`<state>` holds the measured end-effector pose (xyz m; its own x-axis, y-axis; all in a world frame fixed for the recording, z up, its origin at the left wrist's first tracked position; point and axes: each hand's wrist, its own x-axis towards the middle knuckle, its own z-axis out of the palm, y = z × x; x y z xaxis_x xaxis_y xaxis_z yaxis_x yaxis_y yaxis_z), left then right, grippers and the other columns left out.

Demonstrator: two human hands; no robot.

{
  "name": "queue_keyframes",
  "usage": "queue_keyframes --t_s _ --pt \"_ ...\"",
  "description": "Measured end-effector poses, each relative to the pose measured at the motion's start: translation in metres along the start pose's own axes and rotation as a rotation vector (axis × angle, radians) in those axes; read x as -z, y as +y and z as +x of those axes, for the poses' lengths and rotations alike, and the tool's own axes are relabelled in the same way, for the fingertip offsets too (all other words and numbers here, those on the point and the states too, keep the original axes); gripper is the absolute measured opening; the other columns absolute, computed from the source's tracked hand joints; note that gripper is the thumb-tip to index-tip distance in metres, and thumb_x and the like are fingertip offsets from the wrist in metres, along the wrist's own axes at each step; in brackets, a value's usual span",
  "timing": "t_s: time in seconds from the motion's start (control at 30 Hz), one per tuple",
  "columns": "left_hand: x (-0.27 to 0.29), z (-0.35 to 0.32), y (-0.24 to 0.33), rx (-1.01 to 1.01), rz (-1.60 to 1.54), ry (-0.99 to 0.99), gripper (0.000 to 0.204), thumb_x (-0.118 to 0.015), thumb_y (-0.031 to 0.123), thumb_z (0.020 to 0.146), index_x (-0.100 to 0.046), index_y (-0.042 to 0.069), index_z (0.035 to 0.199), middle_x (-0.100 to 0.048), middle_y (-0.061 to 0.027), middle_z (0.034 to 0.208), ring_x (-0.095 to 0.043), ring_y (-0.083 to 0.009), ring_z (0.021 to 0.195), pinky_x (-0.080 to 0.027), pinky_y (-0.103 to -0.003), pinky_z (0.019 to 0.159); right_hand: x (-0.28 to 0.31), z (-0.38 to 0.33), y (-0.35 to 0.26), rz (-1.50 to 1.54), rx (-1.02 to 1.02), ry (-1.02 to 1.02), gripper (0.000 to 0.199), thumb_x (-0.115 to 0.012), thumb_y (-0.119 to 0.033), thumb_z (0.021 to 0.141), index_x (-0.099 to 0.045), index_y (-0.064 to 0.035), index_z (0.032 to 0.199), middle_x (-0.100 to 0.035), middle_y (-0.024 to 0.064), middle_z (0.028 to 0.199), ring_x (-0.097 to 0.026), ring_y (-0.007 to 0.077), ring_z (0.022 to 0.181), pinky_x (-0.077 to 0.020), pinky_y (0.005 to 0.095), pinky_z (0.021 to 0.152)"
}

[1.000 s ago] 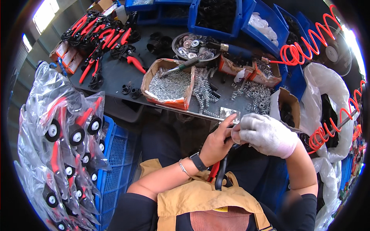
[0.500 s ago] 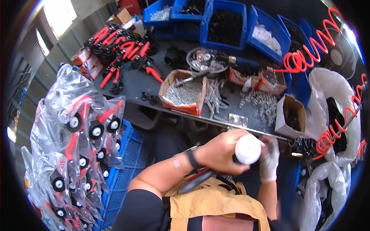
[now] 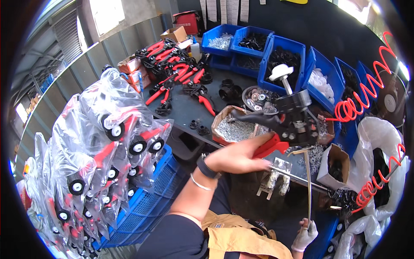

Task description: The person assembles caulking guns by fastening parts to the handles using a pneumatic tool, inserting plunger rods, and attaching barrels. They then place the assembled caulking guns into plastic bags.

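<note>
My left hand (image 3: 239,156) is closed round the red handle of a black plier-like hand tool (image 3: 297,123), held up over the bench front. A white round knob (image 3: 282,72) on a metal stem stands out from its top. One black handle points left, beyond my fingers. Low on the right, my right hand (image 3: 304,238), in a whitish glove, pinches the lower end of a thin tan stick (image 3: 308,185). The stick rises nearly upright, its upper end by the tool's lower side; whether it sits between the jaws I cannot tell.
Similar red-handled tools (image 3: 174,64) lie heaped at the back left. Bagged tools (image 3: 95,159) fill a blue crate (image 3: 138,216) on my left. Blue bins (image 3: 282,43) line the back. An open carton (image 3: 217,131) holds small metal parts. Red coiled hoses (image 3: 345,110) hang at right.
The tool has risen from close to my body to above the bench, turned so its side shows. My right hand has dropped lower, and the stick is now visible. The view has shifted left.
</note>
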<state>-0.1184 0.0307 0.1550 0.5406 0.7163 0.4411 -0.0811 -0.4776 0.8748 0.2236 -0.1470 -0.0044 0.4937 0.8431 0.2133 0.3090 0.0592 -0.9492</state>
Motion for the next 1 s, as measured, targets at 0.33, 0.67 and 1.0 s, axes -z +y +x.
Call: queue_keyframes --t_s 0.33,0.67,1.0 --pt "-0.15 -0.006 -0.012 0.078 0.581 0.429 0.037 -0.07 0.029 0.072 -0.053 0.002 0.089 -0.055 -0.0213 0.076 -0.057 -0.0382 0.07 -0.046 -0.044 0.062 -0.061 0.047 -0.152 0.573 -0.073 -0.539 0.051 -0.065 -0.044 0.08 -0.061 0.0047 0.094 -0.05 0.0001 0.054 -0.049 0.0093 0.044 -0.041 0.0252 0.044" --pt "-0.145 -0.003 -0.029 -0.127 0.254 0.533 0.047 -0.073 0.002 0.07 -0.048 -0.002 0.11 -0.059 -0.0072 0.091 -0.059 -0.0188 0.086 -0.046 -0.03 0.08 -0.036 0.055 -0.163 0.14 0.067 -0.683 0.032 -0.061 -0.036 0.087 -0.065 -0.006 0.094 -0.056 0.007 0.06 -0.053 0.0111 0.055 -0.044 0.0261 0.056" --pt "-0.15 -0.008 -0.032 0.35 -0.345 0.202 0.026 -0.076 -0.005 0.065 -0.064 -0.002 0.088 -0.065 -0.0059 0.081 -0.061 -0.0108 0.069 -0.049 -0.022 0.062 0.226 0.286 -0.086 -1.31 -0.299 0.428 0.036 -0.047 -0.032 0.087 -0.067 -0.0028 0.093 -0.064 0.02 0.099 -0.061 0.0348 0.095 -0.048 0.0434 0.083"
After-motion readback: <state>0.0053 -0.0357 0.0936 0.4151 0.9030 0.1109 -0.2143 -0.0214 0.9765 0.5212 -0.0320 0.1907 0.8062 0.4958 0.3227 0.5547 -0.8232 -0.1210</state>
